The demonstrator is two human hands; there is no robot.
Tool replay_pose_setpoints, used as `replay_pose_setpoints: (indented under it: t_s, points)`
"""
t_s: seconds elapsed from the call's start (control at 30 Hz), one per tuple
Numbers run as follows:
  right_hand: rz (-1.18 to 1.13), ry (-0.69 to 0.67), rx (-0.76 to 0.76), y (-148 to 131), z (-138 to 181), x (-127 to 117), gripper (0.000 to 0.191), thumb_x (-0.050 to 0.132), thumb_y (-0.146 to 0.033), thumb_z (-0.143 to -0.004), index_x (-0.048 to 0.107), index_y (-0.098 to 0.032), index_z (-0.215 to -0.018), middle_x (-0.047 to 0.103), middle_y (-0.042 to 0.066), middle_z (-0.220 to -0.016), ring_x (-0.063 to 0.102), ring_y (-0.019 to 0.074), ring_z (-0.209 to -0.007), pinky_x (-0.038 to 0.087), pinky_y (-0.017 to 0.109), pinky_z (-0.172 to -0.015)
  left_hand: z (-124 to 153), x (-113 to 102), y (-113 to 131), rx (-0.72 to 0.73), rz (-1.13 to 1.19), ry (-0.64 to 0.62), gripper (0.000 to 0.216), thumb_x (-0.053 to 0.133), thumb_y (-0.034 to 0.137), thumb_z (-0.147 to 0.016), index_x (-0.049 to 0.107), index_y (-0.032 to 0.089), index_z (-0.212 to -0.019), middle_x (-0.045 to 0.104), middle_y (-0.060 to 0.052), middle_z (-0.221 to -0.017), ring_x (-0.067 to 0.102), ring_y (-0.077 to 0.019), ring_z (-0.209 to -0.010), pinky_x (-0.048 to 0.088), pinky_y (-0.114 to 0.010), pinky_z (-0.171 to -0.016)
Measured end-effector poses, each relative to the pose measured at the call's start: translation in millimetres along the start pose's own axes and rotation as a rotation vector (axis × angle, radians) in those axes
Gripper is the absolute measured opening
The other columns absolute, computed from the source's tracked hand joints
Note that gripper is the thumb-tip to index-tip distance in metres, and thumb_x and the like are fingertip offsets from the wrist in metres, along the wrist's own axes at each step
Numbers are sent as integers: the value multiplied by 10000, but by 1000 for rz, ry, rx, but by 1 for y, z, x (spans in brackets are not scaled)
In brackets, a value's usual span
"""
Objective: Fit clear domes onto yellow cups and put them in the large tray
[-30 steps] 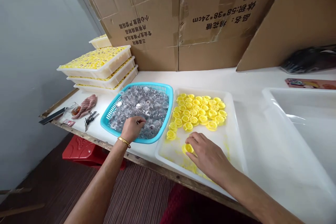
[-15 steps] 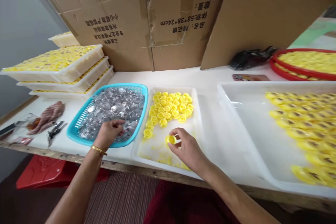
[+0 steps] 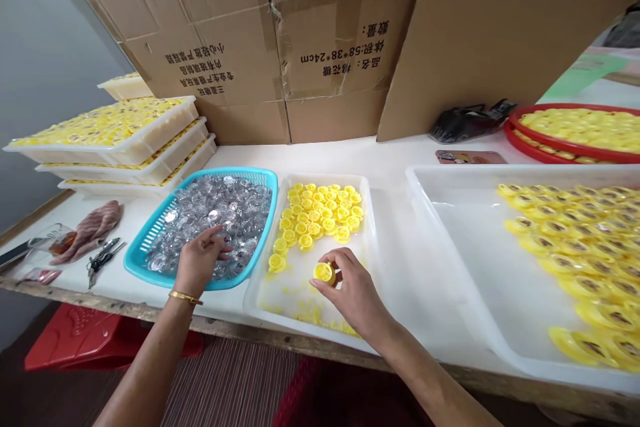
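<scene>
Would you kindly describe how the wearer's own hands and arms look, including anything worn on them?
The left hand and right hand are ungloved. A slim gold-coloured bangle circles the left wrist; the right wrist shows none. No sleeves are visible.

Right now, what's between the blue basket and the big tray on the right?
A smaller white tray with yellow cups, the right hand above it pinching another yellow cup, then a strip of white tabletop, all in the head view.
</scene>
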State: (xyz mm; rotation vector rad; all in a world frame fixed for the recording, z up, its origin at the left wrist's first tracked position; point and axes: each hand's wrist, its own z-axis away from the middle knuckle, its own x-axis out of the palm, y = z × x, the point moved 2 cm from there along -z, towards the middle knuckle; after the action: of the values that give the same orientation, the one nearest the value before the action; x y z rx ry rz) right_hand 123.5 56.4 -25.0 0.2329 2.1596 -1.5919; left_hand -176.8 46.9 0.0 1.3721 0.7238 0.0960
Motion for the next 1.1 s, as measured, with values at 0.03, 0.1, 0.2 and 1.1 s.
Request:
replay_pose_setpoints:
  t_s: [0.03, 0.1, 0.2, 1.1]
  points:
    - [12, 2, 4, 0, 0, 0, 253, 732, -160, -681, 567, -204, -868, 558, 33, -923, 580, 165, -764, 541, 307, -663, 0, 0, -1, -2, 14, 10, 482, 619, 315, -730, 599, 87, -1155, 695, -40, -690, 692, -192, -661, 582, -294, -602]
    - [35, 0, 10, -1, 0, -1, 279, 757, -176, -667, 558, -203, -861, 568, 33, -923, 584, 161, -743, 534, 305, -660, 0, 0, -3, 0, 43, 26, 448, 638, 323, -723, 625, 99, -1110, 700, -44, -684, 694, -196, -672, 580, -287, -591]
    - [51, 7, 6, -3, -1, -3, 294, 766, -213, -659, 556, -206, -864, 581, 35, -918, 592, 166, -730, 524, 300, -650, 1, 0, 0, -4, 133, 45, 410, 692, 320, -681, 655, 109, -1030, 699, -37, -665, 689, -191, -643, 567, -264, -541]
    - [-227, -275, 437, 9, -3, -2, 485, 560, -530, -713, 513, -242, -1099, 728, 71, -870, 666, 290, -987, 463, 411, -888, 15, -9, 18, -273, 1111, -261, 299, 448, 6, -831, 606, 63, -1078, 573, -37, -737, 569, -46, -604, 477, -95, -535]
